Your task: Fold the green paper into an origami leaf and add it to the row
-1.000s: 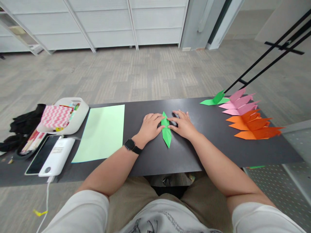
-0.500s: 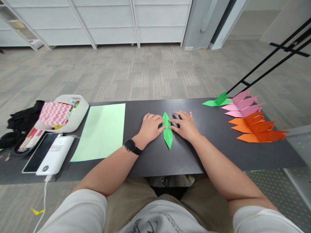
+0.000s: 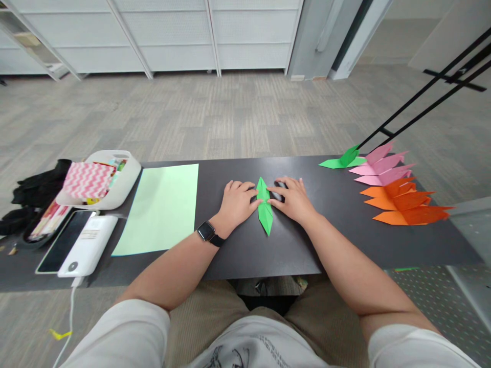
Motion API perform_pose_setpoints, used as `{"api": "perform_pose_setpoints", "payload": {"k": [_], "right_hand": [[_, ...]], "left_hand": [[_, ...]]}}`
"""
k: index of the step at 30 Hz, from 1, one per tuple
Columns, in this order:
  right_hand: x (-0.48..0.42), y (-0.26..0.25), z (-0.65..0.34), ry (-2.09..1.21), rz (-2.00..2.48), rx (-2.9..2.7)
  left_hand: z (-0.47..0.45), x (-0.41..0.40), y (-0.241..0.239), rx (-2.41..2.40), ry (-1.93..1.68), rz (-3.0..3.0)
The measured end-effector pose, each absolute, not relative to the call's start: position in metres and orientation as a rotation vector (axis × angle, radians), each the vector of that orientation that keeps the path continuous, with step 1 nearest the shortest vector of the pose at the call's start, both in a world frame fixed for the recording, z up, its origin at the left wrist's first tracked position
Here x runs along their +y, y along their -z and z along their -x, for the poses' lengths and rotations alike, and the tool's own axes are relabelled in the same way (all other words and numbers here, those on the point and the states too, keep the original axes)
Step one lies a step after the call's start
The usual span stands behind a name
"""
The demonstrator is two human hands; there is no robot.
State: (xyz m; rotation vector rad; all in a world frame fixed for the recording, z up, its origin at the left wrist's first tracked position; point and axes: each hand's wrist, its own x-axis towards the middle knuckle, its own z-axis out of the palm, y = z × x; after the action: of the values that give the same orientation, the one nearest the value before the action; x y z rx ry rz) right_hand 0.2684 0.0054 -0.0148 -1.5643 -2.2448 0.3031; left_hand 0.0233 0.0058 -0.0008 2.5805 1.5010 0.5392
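Note:
A narrow diamond of folded green origami paper (image 3: 265,214) lies on the dark table, its long points toward and away from me. My left hand (image 3: 238,201) grips its left edge with thumb and index fingertips, the other fingers loosely curved on the tabletop. On the opposite edge, the thumb and index finger of my right hand (image 3: 292,198) hold the paper, and its remaining fingers are spread. Both pinches meet the paper near its middle. Creases show on its lower half.
Pale green paper sheets (image 3: 161,209) lie left of my hands. Farther left are a white basket (image 3: 128,179), a white power bank (image 3: 87,248) and a phone (image 3: 61,245). Folded orange (image 3: 406,204), pink (image 3: 383,166) and green (image 3: 343,159) paper birds line the right side. Black rods (image 3: 414,97) rise behind them.

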Motion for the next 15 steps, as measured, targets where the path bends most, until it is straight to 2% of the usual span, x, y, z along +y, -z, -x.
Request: {"api": "perform_pose_setpoints", "payload": {"k": [10, 15], "right_hand": [[0.009, 0.018, -0.264, -0.311, 1.509, -2.156], [0.012, 0.017, -0.259, -0.471, 1.418, -2.026]], "left_hand": [[-0.023, 0.009, 0.002, 1.483, -0.614, -2.57], [-0.023, 0.01, 0.003, 1.515, -0.624, -2.533]]}}
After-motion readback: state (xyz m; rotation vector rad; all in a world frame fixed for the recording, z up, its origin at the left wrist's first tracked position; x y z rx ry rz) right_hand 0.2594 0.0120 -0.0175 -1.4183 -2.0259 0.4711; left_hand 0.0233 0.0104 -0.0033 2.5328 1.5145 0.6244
